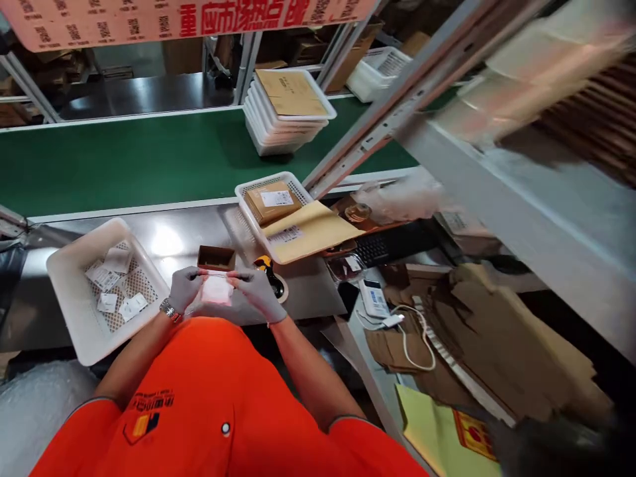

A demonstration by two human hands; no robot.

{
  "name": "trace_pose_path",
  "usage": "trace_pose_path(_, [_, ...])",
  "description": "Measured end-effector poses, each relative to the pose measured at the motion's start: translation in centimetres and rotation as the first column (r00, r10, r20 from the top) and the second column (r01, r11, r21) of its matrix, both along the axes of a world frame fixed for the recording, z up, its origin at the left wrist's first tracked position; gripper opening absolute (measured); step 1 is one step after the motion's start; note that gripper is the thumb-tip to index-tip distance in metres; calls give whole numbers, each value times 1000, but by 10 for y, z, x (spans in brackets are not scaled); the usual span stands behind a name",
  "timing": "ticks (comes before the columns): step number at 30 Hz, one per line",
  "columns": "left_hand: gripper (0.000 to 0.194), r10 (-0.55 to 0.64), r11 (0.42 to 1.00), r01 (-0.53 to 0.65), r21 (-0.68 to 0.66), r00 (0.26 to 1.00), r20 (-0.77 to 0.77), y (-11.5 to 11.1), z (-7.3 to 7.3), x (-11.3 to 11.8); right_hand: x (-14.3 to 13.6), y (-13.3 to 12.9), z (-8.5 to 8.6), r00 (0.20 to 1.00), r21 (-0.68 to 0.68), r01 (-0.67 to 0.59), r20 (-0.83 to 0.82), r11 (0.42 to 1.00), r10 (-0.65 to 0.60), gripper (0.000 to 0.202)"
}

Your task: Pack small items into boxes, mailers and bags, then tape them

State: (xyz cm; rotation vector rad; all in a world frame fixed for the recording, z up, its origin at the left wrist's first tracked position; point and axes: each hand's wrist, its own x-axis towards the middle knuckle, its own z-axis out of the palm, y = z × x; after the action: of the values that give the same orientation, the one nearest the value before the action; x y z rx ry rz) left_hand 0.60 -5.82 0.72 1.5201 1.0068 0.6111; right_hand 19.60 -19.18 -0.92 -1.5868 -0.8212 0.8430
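My left hand (185,290), gloved in grey with bare fingertips, pinches one upper corner of a small whitish packet (217,290). At the opposite corner, my gloved right hand (259,293) grips the same packet, so it is held between both hands. Glare washes out its surface and I cannot read it. Just beyond it sits a small open cardboard box (216,258) on the metal table. A black and yellow tape dispenser (276,283) lies right beside my right hand. Left of my left hand is a white plastic basket (74,298) with several small labelled packets (132,306) inside.
A second white basket (243,192) holds a labelled carton (272,201) and a yellow envelope (313,232). Behind runs a green conveyor belt (124,159) with stacked baskets (278,136). A slanted metal post (358,142) rises at right, near flattened cardboard (501,338) and a white cable (422,366).
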Motion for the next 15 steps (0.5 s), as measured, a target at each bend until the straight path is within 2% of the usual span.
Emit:
trace_pose_path(4, [14,188,981,-186,-47,980,61,19,-7,-29,16,32,-5,972,94,54,222,994,-74,34])
trace_pose_path(7, [14,359,933,-360,21,933,29,48,-10,-74,36,55,-18,904,119,64,414,991,-108,37])
trace_pose_path(8, [15,415,908,-414,65,910,-4,59,-10,-93,42,62,-25,879,95,36,471,995,-76,37])
trace_pose_path(10, [17,520,850,-504,154,849,-92,79,-10,-132,53,72,-38,825,-18,-96,557,995,90,39])
trace_pose_path(12, [18,599,798,-560,222,777,-195,95,-9,-168,60,79,-50,739,-169,-265,597,949,313,44])
trace_pose_path(13, [17,620,784,-571,244,745,-248,101,-8,-183,61,80,-54,688,-222,-314,617,923,382,47])
trace_pose_path(15, [15,628,778,-563,278,702,-336,106,-5,-201,59,78,-59,619,-253,-333,668,908,413,51])
